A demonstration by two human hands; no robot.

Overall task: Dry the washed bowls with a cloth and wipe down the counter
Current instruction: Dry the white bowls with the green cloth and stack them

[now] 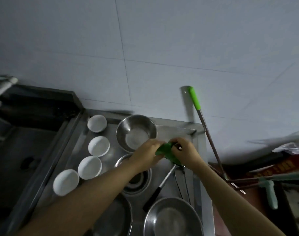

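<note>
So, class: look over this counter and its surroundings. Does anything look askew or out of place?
One thing: a green-handled pole leans tilted against the tiled wall right of the counter, so it might slip. The four white bowls sit upright in a row.

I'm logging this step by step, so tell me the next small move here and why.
Probably bring the green cloth down into the steel bowl just beyond the hands. The left hand and right hand both grip the cloth above the counter, bunching it, and no bowl is held yet.
</note>
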